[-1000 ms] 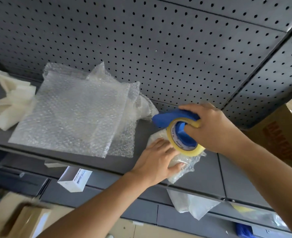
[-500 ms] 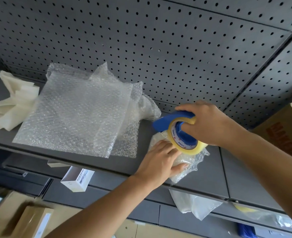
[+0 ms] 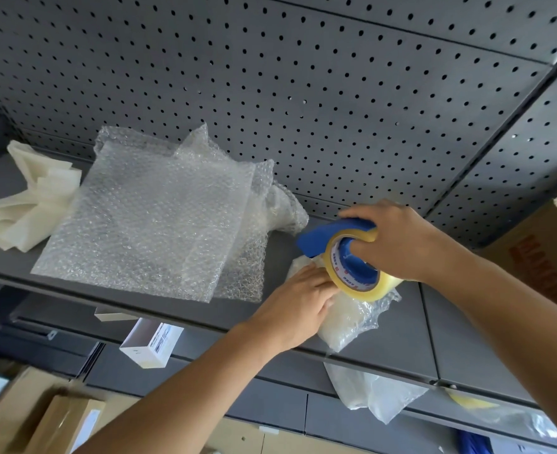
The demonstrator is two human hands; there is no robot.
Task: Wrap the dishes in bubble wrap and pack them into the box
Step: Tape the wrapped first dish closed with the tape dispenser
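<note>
Right hand (image 3: 401, 244) grip round blue tape holder with yellowish roll (image 3: 346, 273); left hand (image 3: 298, 309) flat on small white bubble-wrapped bundle (image 3: 352, 319), lower right of frame

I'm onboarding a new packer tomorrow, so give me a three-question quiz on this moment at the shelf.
1. True or false: the right hand grips the tape dispenser.
2. What does the left hand rest on? A) the wrapped bundle B) the loose bubble wrap sheets C) the tape dispenser
3. Fill in: on the shelf, the loose bubble wrap sheets lie to the ____ of the wrapped bundle.
Key: 1 true; 2 A; 3 left.
</note>
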